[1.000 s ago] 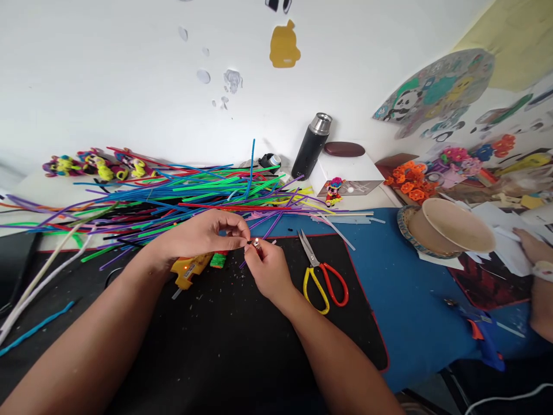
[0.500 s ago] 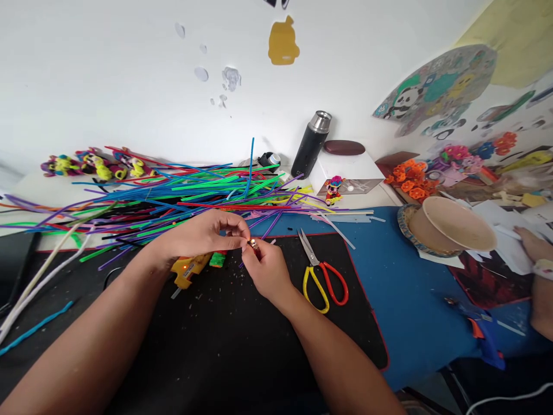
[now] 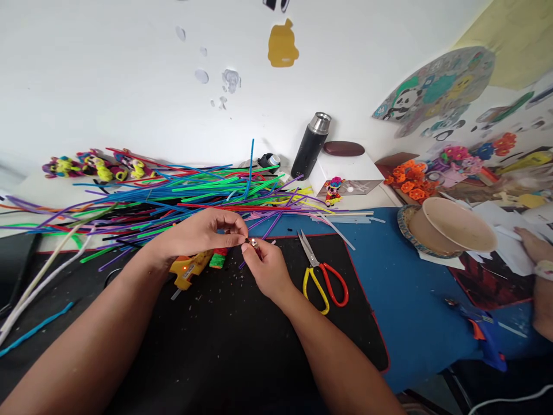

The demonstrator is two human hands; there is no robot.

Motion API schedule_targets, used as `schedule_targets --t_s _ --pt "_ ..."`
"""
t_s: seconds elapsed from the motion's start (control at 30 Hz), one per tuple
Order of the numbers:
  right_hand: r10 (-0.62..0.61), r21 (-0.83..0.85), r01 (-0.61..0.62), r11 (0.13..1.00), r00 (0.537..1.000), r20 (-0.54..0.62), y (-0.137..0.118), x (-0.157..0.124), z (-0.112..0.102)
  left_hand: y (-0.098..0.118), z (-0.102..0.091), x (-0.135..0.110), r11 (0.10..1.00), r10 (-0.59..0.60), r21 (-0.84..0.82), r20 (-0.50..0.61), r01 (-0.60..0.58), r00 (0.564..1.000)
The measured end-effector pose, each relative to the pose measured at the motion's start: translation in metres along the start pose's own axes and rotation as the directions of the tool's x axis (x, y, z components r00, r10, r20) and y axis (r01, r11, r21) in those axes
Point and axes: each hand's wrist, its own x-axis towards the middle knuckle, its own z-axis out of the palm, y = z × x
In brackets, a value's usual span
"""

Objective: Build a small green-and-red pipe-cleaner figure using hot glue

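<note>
Two hands pinch a tiny piece over a craft table crowded with fuzzy stems

The left hand (image 3: 201,233) and right hand (image 3: 268,270) meet fingertip to fingertip above the black mat (image 3: 216,340), thumb and forefinger of each closed on a tiny piece (image 3: 253,243) too small to make out. Just beyond the hands, a sprawling heap of thin, fuzzy pipe cleaners (image 3: 173,193) in blue, green, purple and red crowds the far side. A yellow glue gun (image 3: 188,271) lies partly hidden under the left wrist. Scissors (image 3: 323,278) with yellow and red loop handles lie open to the right. Farther right, on the blue cloth (image 3: 406,300), a paper bowl (image 3: 458,226) rests tilted near another person's hand (image 3: 533,245). A dark cylindrical flask (image 3: 311,147) stands by the wall.
</note>
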Motion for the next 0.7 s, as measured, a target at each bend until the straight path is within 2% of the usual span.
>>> schedule_targets --t_s 0.17,0.33,0.7 --pt "-0.030 0.104 0.022 0.994 0.997 0.077 0.0036 -0.0010 -0.0024 0.0043 -0.0015 -0.0002 1.000 -0.012 -0.012 -0.116 0.010 0.993" --pt "-0.054 0.127 0.042 0.991 0.994 0.097 0.0025 -0.0026 -0.0038 0.0051 0.0010 0.0009 1.000 -0.002 -0.002 -0.156 0.001 0.988" --pt "0.009 0.084 -0.006 0.996 1.000 -0.030 0.0038 0.0007 -0.0003 0.0025 0.0057 0.0041 0.999 0.033 0.026 -0.154 -0.029 0.987"
